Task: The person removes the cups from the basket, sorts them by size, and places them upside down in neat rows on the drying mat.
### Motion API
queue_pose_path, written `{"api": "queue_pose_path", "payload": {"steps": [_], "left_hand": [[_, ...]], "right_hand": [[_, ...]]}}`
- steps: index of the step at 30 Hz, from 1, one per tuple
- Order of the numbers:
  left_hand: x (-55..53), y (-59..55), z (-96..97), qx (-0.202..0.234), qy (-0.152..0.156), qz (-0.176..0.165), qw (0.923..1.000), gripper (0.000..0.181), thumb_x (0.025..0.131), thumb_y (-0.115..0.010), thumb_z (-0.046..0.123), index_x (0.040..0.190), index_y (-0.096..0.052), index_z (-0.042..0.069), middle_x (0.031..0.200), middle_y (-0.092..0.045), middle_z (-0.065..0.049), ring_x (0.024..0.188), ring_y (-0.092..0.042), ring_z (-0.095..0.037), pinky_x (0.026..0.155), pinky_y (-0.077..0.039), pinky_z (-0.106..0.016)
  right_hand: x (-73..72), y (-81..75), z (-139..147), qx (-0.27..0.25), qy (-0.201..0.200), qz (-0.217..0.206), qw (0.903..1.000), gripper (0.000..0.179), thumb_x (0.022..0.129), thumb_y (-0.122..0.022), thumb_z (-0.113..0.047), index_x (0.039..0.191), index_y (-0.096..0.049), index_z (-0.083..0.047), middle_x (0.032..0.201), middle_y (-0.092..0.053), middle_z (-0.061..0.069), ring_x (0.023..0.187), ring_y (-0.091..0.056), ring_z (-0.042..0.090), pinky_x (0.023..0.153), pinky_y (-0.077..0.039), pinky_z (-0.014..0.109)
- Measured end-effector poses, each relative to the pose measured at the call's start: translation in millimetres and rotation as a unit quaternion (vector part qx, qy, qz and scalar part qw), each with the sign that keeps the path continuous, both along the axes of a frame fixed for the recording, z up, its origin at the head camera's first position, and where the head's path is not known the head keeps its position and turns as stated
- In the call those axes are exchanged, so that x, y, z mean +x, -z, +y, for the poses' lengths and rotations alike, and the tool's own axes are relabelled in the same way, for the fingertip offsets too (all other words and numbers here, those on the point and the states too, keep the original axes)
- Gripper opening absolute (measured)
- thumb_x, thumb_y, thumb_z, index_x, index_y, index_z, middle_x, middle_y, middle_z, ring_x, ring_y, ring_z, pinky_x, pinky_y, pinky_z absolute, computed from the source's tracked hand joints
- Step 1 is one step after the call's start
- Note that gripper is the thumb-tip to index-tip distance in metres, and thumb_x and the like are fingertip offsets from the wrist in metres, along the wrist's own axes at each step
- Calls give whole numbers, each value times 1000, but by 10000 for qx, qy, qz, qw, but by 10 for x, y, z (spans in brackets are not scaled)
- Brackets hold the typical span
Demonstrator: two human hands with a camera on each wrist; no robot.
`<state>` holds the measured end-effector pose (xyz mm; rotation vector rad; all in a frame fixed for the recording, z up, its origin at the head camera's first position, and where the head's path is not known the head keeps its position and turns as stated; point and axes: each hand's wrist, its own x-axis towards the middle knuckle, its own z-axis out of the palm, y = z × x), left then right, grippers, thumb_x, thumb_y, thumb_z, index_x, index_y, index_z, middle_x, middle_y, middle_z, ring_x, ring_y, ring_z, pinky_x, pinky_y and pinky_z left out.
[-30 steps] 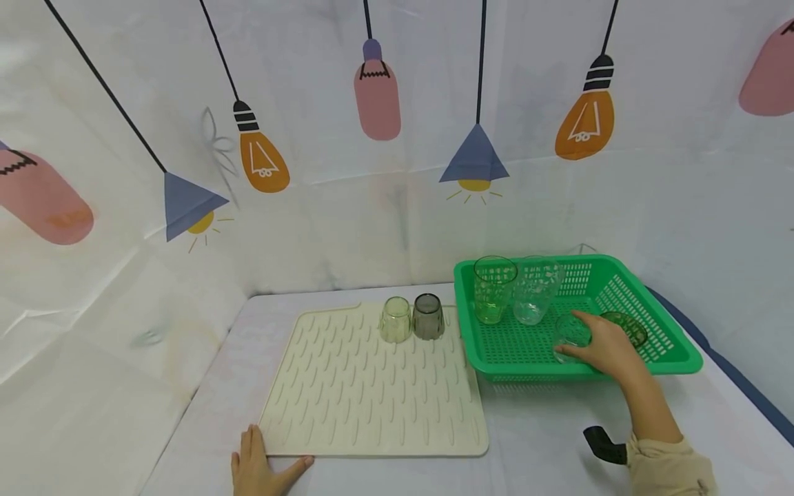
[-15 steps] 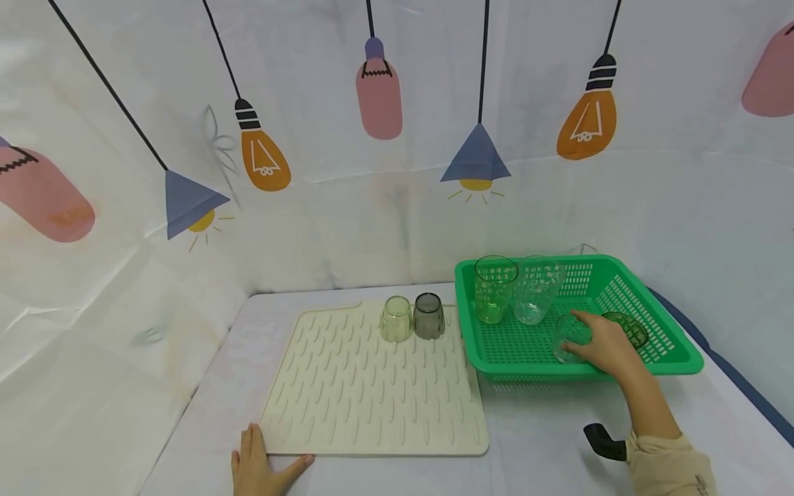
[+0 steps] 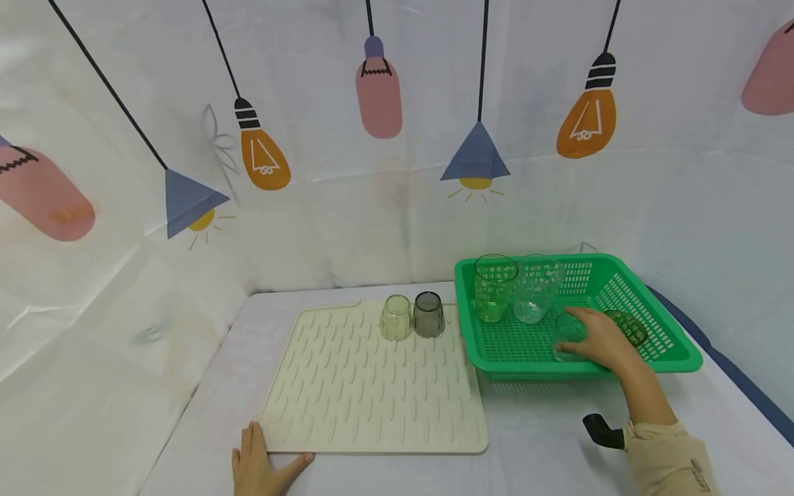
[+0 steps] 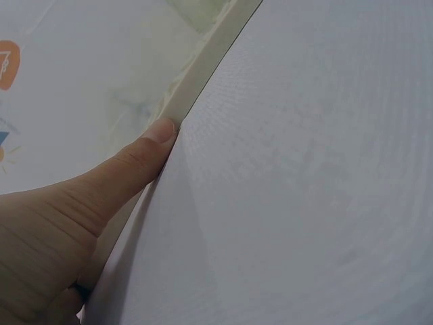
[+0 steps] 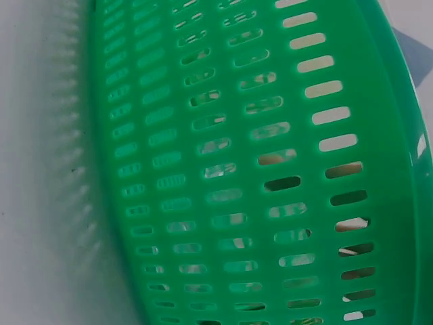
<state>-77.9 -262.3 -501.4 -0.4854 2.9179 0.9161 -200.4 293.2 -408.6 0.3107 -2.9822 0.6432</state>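
Observation:
Inside the green basket (image 3: 515, 372), my right hand (image 3: 602, 339) grips a clear drinking glass (image 3: 566, 334) between thumb and fingers. The basket's slotted wall (image 5: 311, 101) fills most of the right wrist view and hides that hand there. At the near left corner of the cream drying mat (image 3: 372, 393), my left hand (image 3: 260, 465) rests with its fingers straight along the side. Its thumb (image 4: 132, 162) touches the mat's front edge in the left wrist view. Toward the back of the mat, a yellowish glass (image 3: 396, 318) and a grey glass (image 3: 429, 315) stand upside down side by side.
A tall greenish glass (image 3: 494, 289) and a tall clear glass (image 3: 535, 293) stand at the basket's back left. Another dark-toned glass (image 3: 628, 326) lies right of my right hand. A black curved piece (image 3: 602, 432) sticks out beside the right sleeve (image 3: 666, 458).
My right hand shifts slightly at the clear glass, and the glass appears more upright. The right forearm has risen a little. My left hand stays at the mat's corner.

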Motion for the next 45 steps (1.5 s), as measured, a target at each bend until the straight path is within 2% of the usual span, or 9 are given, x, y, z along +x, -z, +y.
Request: {"api": "queue_pose_path", "payload": {"steps": [8, 16, 26, 31, 37, 39, 41, 44, 45], "left_hand": [[3, -5, 19, -7, -158, -44, 9999, 137, 51, -71, 63, 132, 5, -18, 136, 5, -40, 127, 5, -48, 102, 13, -54], [5, -6, 23, 163, -78, -125, 9998, 137, 53, -71, 62, 132, 8, -18, 136, 6, -40, 126, 7, -49, 101, 15, -54], [-17, -48, 29, 67, 23, -43, 10000, 136, 54, -71, 62, 131, 7, -19, 136, 5, -40, 126, 5, -49, 101, 13, -55], [-29, -59, 28, 113, 102, -20, 9999, 135, 55, -72, 59, 131, 7, -20, 135, 6, -41, 126, 6, -49, 101, 14, -54], [-27, -56, 47, 203, 37, 28, 9998, 133, 56, -74, 55, 130, 8, -20, 135, 6, -41, 125, 7, -50, 102, 13, -54], [-28, -70, 59, 227, 76, 94, 9997, 132, 57, -75, 52, 130, 8, -21, 135, 6, -42, 125, 7, -52, 101, 12, -56], [-24, -97, 80, 214, 36, 136, 9997, 133, 56, -75, 52, 130, 7, -21, 135, 6, -42, 124, 10, -52, 100, 13, -58], [-18, -151, 117, 92, -70, 212, 9997, 136, 51, -77, 53, 131, 5, -20, 134, 5, -42, 124, 11, -52, 97, 13, -61], [-24, -170, 128, 53, -56, 262, 9996, 135, 51, -77, 53, 131, 4, -20, 135, 5, -42, 124, 11, -52, 96, 14, -62]], "right_hand": [[-14, 50, 6, -435, -150, -626, 9970, 90, 65, -72, -49, 128, -39, 8, 119, -45, 33, 100, -48, 47, 72, -45, 54], [0, 64, 61, -735, -407, -1297, 9880, 85, 68, -75, -28, 127, -29, 11, 109, -48, 33, 91, -52, 43, 64, -48, 43], [18, 69, 46, -1114, 31, -229, 9935, 86, 67, -76, -33, 129, -32, 7, 109, -50, 31, 97, -50, 43, 68, -46, 51], [54, 54, 56, -1799, 146, 421, 9827, 83, 73, -73, -27, 137, -27, -1, 115, -48, 26, 100, -48, 41, 74, -46, 51], [96, 37, -2, -2966, 98, 906, 9507, 75, 77, -69, -12, 138, -28, -9, 117, -49, 14, 98, -51, 3, 72, -45, 13], [38, 121, 26, -3723, -199, 1092, 9215, 75, 76, -68, -4, 138, -28, -10, 118, -51, 11, 100, -50, 0, 77, -44, 12], [-67, 264, 86, -4660, -726, 1283, 8724, 75, 74, -66, 7, 138, -28, -8, 119, -52, 8, 107, -49, 6, 81, -43, 12], [-100, 312, 88, -5376, -1146, 1255, 8259, 74, 73, -66, 8, 136, -29, -5, 122, -51, 9, 112, -48, 12, 83, -45, 16], [-60, 249, 38, -5464, -1128, 1223, 8208, 74, 73, -66, 6, 136, -29, -3, 123, -50, 10, 113, -48, 13, 82, -46, 18]]}}
